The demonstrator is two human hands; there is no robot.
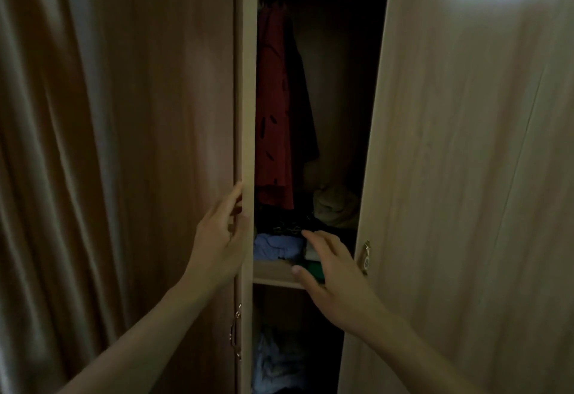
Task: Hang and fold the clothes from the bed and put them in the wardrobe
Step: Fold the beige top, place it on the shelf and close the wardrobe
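Pale curtain (46,145) at far left

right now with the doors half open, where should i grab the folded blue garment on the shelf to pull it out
Take the folded blue garment by its front fold, coming straight in from the front through the gap between the doors. It lies flat on the shelf with dark clothes stacked on top, so a pinch under and over the front edge probably works best. The right hand hovers open nearest it; the left hand holds the left door.
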